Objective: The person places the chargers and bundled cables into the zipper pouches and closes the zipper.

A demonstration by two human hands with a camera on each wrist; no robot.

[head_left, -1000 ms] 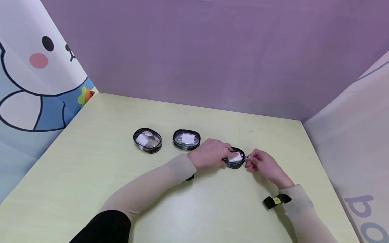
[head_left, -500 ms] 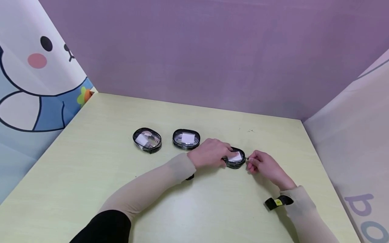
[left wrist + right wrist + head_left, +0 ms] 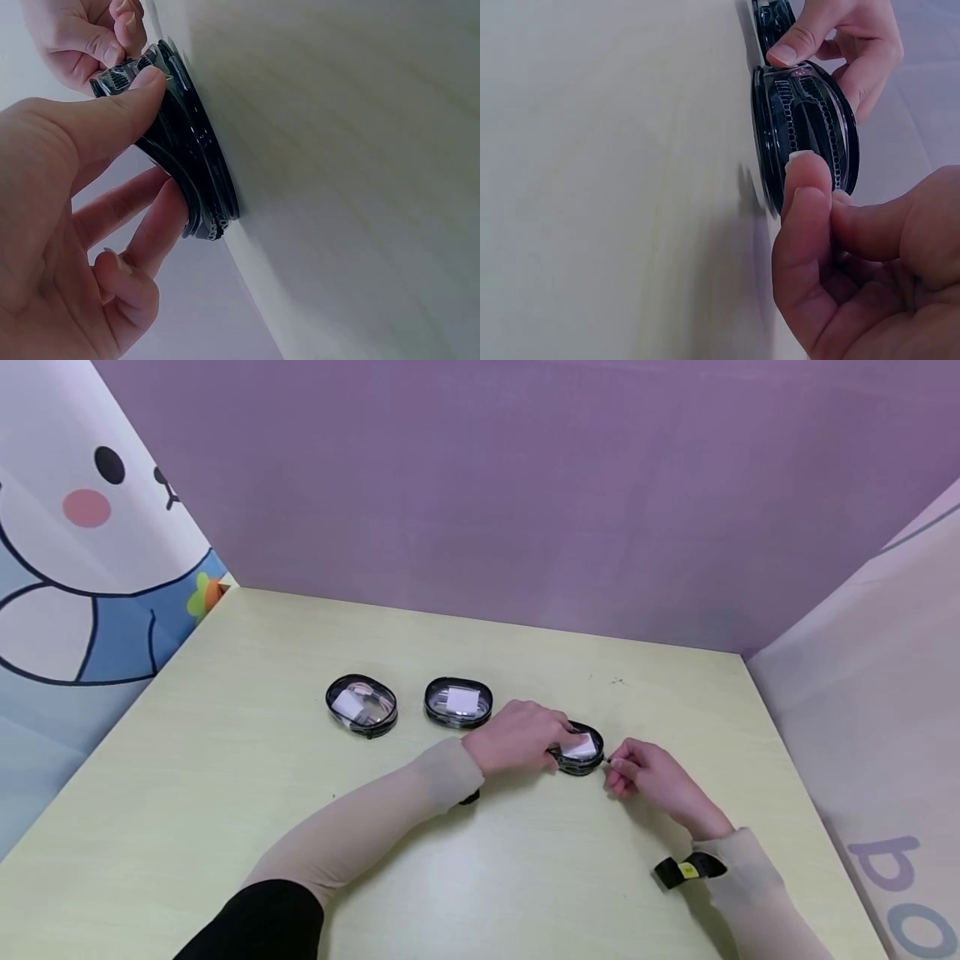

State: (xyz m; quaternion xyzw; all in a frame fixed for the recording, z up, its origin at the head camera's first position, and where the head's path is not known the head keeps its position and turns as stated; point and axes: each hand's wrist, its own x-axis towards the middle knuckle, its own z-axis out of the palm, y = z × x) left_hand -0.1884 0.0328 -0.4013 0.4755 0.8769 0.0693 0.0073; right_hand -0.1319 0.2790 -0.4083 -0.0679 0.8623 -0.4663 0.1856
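Observation:
On the table (image 3: 420,877), a small oval zipper pouch (image 3: 581,763) has black edging and a clear top, with a white item inside. My left hand (image 3: 517,737) grips its left end, thumb on one side and fingers on the other, as the left wrist view shows. At the pouch's right end, my right hand (image 3: 654,781) pinches a small dark zipper pull between thumb and forefinger; the fingertips mostly hide it. In the right wrist view, black zipper teeth (image 3: 786,112) run round the pouch's side.
Two similar oval pouches, one far left (image 3: 362,706) and one in the middle (image 3: 458,702), lie left of the held one; white items and cables show inside. A purple panel (image 3: 480,493) stands along the back. Printed cloths hang at left (image 3: 52,627) and right (image 3: 862,710).
My right hand has shifted slightly toward me along the pouch's right end, pinching the pull. My left hand and the other pouches stay in place.

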